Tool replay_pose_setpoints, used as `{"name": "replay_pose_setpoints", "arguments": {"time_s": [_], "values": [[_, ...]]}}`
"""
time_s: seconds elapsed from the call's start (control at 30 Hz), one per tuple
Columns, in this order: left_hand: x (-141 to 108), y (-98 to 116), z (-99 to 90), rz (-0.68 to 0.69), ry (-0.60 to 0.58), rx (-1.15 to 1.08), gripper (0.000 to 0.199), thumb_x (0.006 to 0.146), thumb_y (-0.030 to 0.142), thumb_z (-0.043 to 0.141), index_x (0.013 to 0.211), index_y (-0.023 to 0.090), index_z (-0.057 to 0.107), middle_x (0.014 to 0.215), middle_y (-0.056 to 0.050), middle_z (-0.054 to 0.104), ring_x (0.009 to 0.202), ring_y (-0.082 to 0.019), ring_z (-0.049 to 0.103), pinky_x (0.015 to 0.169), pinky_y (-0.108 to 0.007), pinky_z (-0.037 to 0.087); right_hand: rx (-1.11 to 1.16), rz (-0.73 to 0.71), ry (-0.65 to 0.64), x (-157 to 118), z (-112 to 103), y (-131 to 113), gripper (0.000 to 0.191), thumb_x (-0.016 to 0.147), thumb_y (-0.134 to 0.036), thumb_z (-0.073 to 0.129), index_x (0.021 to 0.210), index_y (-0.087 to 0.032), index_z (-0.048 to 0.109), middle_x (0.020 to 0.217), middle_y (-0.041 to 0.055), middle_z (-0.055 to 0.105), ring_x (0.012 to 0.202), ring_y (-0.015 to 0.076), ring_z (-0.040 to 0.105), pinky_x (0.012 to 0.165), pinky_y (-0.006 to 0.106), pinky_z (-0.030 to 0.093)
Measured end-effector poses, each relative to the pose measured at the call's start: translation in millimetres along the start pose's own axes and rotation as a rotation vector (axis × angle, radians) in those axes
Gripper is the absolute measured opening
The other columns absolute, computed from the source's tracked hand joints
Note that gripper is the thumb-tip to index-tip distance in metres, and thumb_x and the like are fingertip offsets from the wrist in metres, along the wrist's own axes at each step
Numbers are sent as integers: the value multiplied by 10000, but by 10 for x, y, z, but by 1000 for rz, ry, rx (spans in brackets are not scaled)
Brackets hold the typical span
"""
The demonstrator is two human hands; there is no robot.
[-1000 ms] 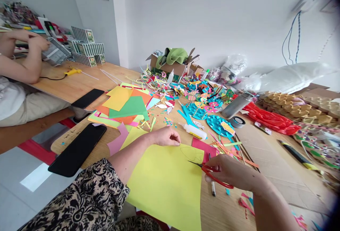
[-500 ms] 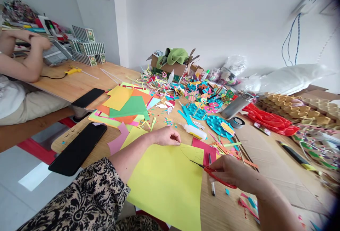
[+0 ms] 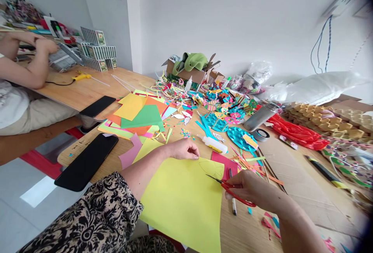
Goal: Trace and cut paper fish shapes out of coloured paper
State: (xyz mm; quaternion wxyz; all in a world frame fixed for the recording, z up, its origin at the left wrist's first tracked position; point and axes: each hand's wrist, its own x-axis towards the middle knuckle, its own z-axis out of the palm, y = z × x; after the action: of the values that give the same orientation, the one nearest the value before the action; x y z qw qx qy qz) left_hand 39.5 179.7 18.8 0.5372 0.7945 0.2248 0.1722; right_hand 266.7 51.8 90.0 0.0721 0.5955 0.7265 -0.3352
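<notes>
Our left hand (image 3: 184, 150) has thumb and fingertips pressed together, pinching far edge of large yellow paper sheet (image 3: 180, 198), spread on light wooden table (image 3: 241, 233). Our right hand (image 3: 246, 186) grips red-handled metal scissors (image 3: 225, 185), fingers curled about handles; narrow dark blades point left over sheet, just below faint drawn outline (image 3: 211, 167) near far right corner. We cannot tell whether blades touch paper. Black-and-white pen (image 3: 234, 206) lies just beside right hand; white glue bottle (image 3: 215, 144) lies beyond sheet.

You are finding no readable text; handwritten marks (image 3: 81, 144) on the wooden tabletop (image 3: 108, 163) are showing, but illegibly.
</notes>
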Motion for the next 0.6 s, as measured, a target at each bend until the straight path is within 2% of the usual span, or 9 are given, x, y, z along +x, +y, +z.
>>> {"name": "replay_pose_setpoints", "arguments": {"time_s": [0.23, 0.43, 0.6], "values": [[1, -4, -1, -8, 0, -4, 55, 768, 159, 649, 762, 121, 687, 720, -11, 666, 667, -101, 564, 643, -200, 414, -24, 26, 79, -1, 78, 35, 368, 792, -415, 538, 521, -183, 449, 542, -46, 275, 541, 104, 217, 476, 247, 185], [4, -13, 4, -15, 0, 5, 44, 764, 149, 656, 765, 127, 695, 714, -2, 668, 673, -101, 568, 653, -199, 409, -44, 28, 90, 0, 98, 0, 367, 800, -419, 541, 524, -186, 476, 521, -52, 290, 524, 102, 231, 479, 244, 194], [-5, 20, -1, -17, -1, 8, 32, 762, 132, 658, 752, 124, 687, 699, 3, 654, 658, -92, 555, 649, -192, 408, -197, 80, 116, -24, 94, -62, 369, 817, -466, 542, 570, -190, 538, 518, -33, 449, 513, 109, 335, 497, 253, 225]]}}
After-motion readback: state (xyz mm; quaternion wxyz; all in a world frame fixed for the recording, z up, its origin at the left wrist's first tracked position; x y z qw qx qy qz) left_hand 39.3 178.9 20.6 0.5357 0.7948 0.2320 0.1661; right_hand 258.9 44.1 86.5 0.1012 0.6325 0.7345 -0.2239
